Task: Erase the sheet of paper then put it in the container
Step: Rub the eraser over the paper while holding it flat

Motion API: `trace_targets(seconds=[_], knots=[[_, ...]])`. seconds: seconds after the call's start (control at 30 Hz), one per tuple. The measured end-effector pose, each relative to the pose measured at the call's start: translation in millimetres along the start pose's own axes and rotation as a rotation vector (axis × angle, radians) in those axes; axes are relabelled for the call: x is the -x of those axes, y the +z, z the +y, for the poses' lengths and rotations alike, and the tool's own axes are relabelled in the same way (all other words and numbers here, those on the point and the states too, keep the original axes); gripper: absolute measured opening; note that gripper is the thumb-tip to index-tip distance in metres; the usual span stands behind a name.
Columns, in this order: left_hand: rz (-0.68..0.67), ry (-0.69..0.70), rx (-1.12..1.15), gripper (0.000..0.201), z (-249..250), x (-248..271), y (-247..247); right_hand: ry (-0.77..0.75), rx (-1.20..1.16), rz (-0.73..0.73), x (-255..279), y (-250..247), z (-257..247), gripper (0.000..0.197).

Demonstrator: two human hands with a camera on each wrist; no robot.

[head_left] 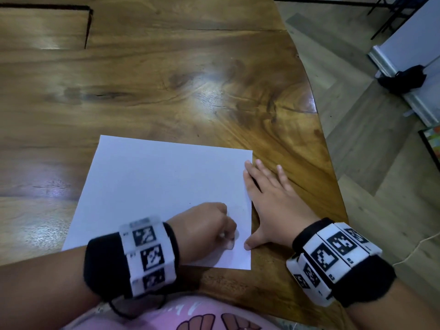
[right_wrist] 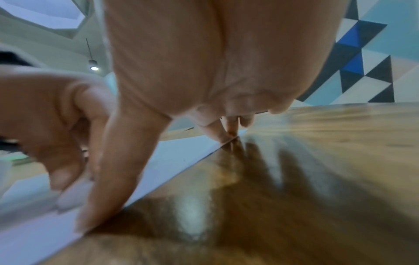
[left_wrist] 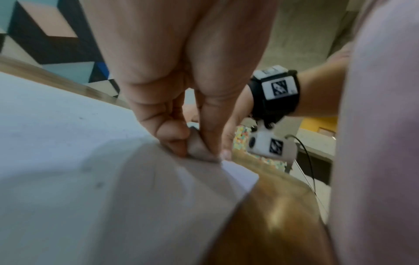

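A: Where is the sheet of paper?

B: It lies flat on the wooden table, at the near side, close to the person. The container does not show in any view.

A: What does the left hand do?

B: It is on the near right part of the sheet, with the fingers curled together. In the left wrist view the thumb and fingers pinch a small grey piece, probably an eraser, and its lower end touches the paper. The picture is blurred there, so I cannot be sure of its shape.

A: And the right hand?

B: It lies flat, palm down, at the right edge of the sheet. The fingers are straight and spread apart. The thumb tip and the index finger rest on the paper's edge; the other fingers lie on the bare wood just beside it.

A: Is something else visible?

B: Both wrists wear black bands with white marker blocks. On the floor, far right, lies a black object.
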State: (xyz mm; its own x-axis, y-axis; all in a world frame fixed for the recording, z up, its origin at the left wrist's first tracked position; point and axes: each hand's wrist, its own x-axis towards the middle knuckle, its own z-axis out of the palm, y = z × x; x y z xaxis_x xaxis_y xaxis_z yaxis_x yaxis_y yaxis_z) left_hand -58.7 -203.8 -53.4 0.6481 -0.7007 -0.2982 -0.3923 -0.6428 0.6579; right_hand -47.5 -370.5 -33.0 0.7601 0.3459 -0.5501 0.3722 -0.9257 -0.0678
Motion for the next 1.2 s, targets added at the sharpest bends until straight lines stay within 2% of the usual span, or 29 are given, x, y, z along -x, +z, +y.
trace_targets(seconds=[0.13,0.23,0.33,0.4,0.43,0.5,0.53,0.6,0.7,0.77,0.83,0.93,1.0,1.03,1.1,1.13,1.2], knots=[[0.097,-0.075,-0.077,0.011,-4,-28,-30,0.011,0.014,-0.005,-1,3,-1,0.143],[0.166,-0.078,-0.090,0.015,2,-46,-38,0.015,0.007,-0.009,0,3,-2,0.143],[0.109,-0.011,-0.106,0.020,9,-35,-22,0.015,-0.003,-0.009,0,2,-2,0.142],[0.058,0.072,-0.133,0.032,10,-16,-7,0.015,-0.001,-0.018,0,2,-2,0.143],[0.010,0.088,-0.145,0.032,9,-7,-1,0.016,0.000,-0.021,0,2,-2,0.143],[-0.116,0.100,-0.155,0.019,8,4,4,0.019,0.000,-0.029,0,2,-2,0.144],[-0.122,0.110,-0.147,0.016,7,5,1,0.020,-0.004,-0.030,0,2,-2,0.143],[-0.076,0.072,-0.152,0.015,6,-3,-12,0.022,-0.007,-0.030,0,2,-3,0.143],[0.069,0.013,-0.119,0.013,-7,-21,-25,0.025,0.001,-0.034,0,1,-4,0.143],[0.068,-0.002,-0.125,0.012,-7,-18,-23,0.026,0.004,-0.039,0,1,-4,0.144],[0.037,-0.082,-0.028,0.015,-9,-1,-14,0.030,0.002,-0.040,0,1,-4,0.144],[-0.076,-0.010,-0.033,0.009,-11,17,1,0.029,-0.006,-0.043,0,1,-4,0.144],[-0.115,-0.027,0.025,0.011,-11,12,-5,0.025,-0.008,-0.042,0,2,-4,0.144],[-0.086,-0.046,0.019,0.010,-11,3,-11,0.025,-0.009,-0.042,0,2,-4,0.144],[0.054,-0.035,-0.041,0.009,-8,-13,-23,0.024,-0.005,-0.044,-1,2,-4,0.144],[0.078,-0.041,-0.053,0.009,-6,-18,-28,0.024,-0.001,-0.044,-1,2,-4,0.144],[0.043,-0.067,-0.068,0.008,-8,-20,-26,0.026,0.006,-0.047,-1,1,-5,0.144]])
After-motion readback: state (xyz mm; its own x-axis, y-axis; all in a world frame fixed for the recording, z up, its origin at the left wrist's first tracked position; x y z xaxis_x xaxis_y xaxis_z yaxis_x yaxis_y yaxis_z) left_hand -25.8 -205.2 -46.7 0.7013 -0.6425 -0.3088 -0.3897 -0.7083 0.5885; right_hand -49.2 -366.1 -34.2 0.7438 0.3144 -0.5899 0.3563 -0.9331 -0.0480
